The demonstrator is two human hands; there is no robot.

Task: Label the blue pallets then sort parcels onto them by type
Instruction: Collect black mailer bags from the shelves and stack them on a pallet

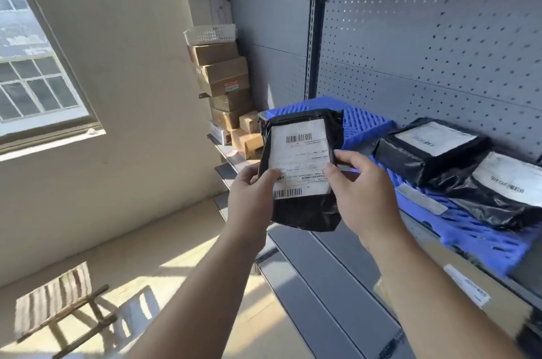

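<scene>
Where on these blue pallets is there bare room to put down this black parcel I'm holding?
The far blue pallet, behind the held parcel, shows bare. The near pallet is crowded at the back by two black parcels; only its front strip is free.

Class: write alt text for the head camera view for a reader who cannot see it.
A left hand and a right hand grip a black plastic parcel bag with a white barcode label. Beside it, two more black parcel bags lie on a blue slatted plastic pallet.

Print on held parcel [305, 153] unreadable — rightmost parcel [487, 203] cut off.
</scene>
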